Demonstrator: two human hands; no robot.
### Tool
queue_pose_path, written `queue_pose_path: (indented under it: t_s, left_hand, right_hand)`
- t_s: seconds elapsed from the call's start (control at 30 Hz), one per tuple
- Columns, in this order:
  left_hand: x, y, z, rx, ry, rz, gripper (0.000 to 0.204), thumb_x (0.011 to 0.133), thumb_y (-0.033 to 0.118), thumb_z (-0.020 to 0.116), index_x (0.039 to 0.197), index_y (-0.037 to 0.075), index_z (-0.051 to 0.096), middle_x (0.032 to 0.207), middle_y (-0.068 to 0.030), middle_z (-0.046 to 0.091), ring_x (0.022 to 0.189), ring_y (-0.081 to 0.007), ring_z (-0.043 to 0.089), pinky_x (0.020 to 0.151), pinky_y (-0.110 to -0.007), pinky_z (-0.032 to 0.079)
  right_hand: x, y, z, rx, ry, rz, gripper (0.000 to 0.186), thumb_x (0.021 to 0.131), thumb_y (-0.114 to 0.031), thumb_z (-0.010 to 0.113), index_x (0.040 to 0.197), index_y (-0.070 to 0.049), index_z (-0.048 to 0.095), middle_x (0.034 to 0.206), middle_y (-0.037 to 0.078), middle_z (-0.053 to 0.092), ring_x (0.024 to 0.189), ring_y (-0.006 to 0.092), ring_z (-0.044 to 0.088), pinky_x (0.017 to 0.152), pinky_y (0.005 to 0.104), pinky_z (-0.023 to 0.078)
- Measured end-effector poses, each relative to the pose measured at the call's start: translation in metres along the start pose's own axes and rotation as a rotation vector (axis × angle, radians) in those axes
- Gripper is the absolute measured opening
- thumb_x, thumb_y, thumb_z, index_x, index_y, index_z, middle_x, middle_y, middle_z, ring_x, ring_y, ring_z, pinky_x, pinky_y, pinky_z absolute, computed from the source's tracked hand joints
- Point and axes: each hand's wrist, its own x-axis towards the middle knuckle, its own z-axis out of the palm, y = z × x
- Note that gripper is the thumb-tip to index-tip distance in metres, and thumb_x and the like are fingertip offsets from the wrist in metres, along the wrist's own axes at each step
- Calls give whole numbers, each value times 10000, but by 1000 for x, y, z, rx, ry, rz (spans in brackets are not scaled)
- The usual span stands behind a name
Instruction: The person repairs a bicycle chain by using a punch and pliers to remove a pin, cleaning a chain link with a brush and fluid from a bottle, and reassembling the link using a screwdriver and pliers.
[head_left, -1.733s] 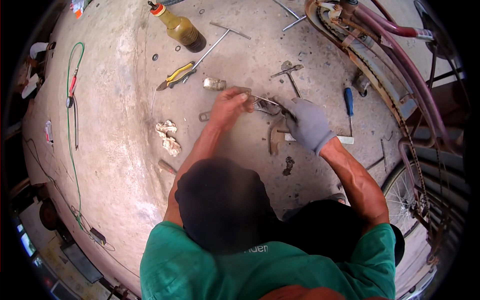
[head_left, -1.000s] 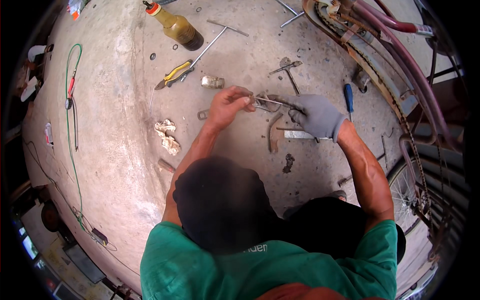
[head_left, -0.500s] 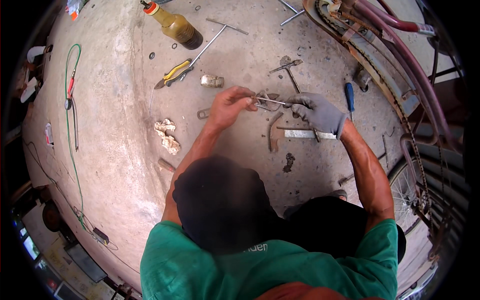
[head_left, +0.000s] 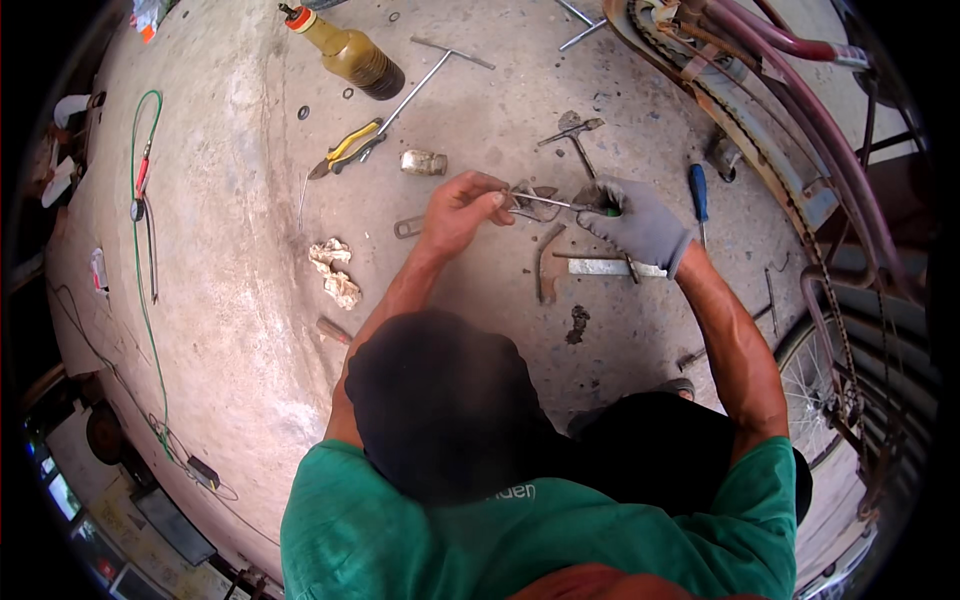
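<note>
My left hand [head_left: 462, 208] is bare and pinches a small metal part at the left end of a thin metal rod [head_left: 552, 203]. My right hand [head_left: 638, 226], in a grey glove, grips the rod's right end, where a bit of green handle shows. Both hands hold the rod level just above the concrete floor [head_left: 230, 300]. Under it lie a small bent metal piece [head_left: 540, 192] and a rusty curved tool [head_left: 547, 264].
Around the hands lie yellow-handled pliers [head_left: 350, 146], a T-handle wrench [head_left: 432, 68], a brown bottle [head_left: 352, 56], a small metal cylinder [head_left: 422, 162], a crumpled rag [head_left: 335, 272], a blue screwdriver [head_left: 697, 190] and a flat metal bar [head_left: 610, 267]. A bicycle frame with chain [head_left: 760, 130] and a wheel [head_left: 812, 385] stand on the right, and a green cable [head_left: 140, 260] runs along the left.
My right hand has moved up and slightly right from the floor and now holds the rod's end. My left hand has stayed near the rod's other end.
</note>
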Motion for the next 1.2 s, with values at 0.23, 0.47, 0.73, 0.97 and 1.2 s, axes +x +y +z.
queue_pose_path:
  t_s: [0.23, 0.47, 0.73, 0.97, 1.2]
  left_hand:
    - [2, 1, -1, -40, 17, -22, 117, 992, 40, 637, 1076, -38, 655, 905, -135, 723, 768, -217, 724, 720, -345, 600]
    - [-1, 2, -3, -42, 23, -33, 120, 991, 45, 642, 1080, -34, 653, 901, -129, 722, 774, -215, 725, 726, -345, 603]
    - [-4, 3, -8, -24, -16, 26, 185, 990, 37, 649, 1150, -55, 640, 983, -166, 731, 847, -266, 744, 787, -381, 621]
    - [-5, 3, -9, -52, -91, 86, 165, 981, -9, 642, 1141, -45, 645, 1011, -173, 722, 872, -280, 747, 799, -389, 624]
    - [-8, -1, -5, -71, -115, 92, 139, 980, -16, 639, 1117, -35, 648, 989, -157, 712, 866, -271, 748, 805, -392, 621]
  right_hand:
    - [-6, 5, 11, -277, 231, -221, 239, 852, -126, 753, 1079, -68, 708, 942, 147, 671, 871, 332, 659, 771, 402, 525]
    - [-5, 0, 17, -457, 358, -374, 204, 847, -212, 740, 1004, -98, 678, 903, 145, 642, 870, 363, 654, 761, 467, 522]
    - [-6, 4, 10, -373, 217, -336, 192, 918, -190, 719, 1078, -82, 715, 947, 144, 672, 864, 375, 662, 749, 417, 536]
    - [-5, 1, 3, -115, -70, -26, 268, 1014, -293, 608, 1059, -52, 716, 762, 135, 690, 704, 294, 670, 662, 403, 522]
    - [-8, -1, -4, 389, -279, 287, 285, 1019, -239, 613, 1143, -6, 720, 811, 44, 702, 654, 100, 612, 573, 290, 499]
